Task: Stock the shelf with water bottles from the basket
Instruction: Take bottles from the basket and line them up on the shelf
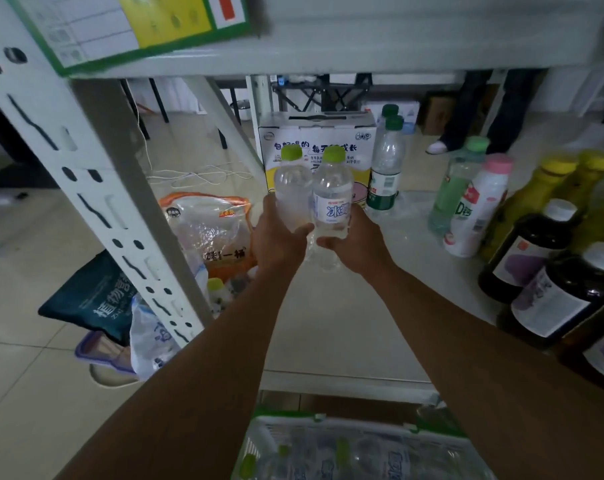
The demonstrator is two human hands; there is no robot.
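While looking down past both bare forearms, find the shelf board (328,323) first: flat, smooth, pale painted metal, filling the middle of the view. At 9 o'clock of it, note the shelf upright (96,188), a slanting white metal post punched with dark slots and round holes. At 6 o'clock, below the board's front lip, see the basket (283,416): white plastic lattice under a green rim, packed with clear bottles, all blurred. At 12 o'clock, at the back of the board, see a cardboard carton (314,140), boxy, white and yellow, printed with characters. At 3 o'clock, find squat, glossy dark bottles (550,299) with white caps and paper labels.

Just above centre, in front of the carton, find the left water bottle (292,188), clear ribbed plastic, and, touching its side, the right water bottle (331,199), same shape, with a white label and blue characters. Lime-green caps on both; long axes near vertical, caps toward 12 o'clock, bases toward 6. Gripped by the left hand (276,237) low on the first, and by the right hand (356,244) round the second's base. Cannot tell whether the bases touch the board.
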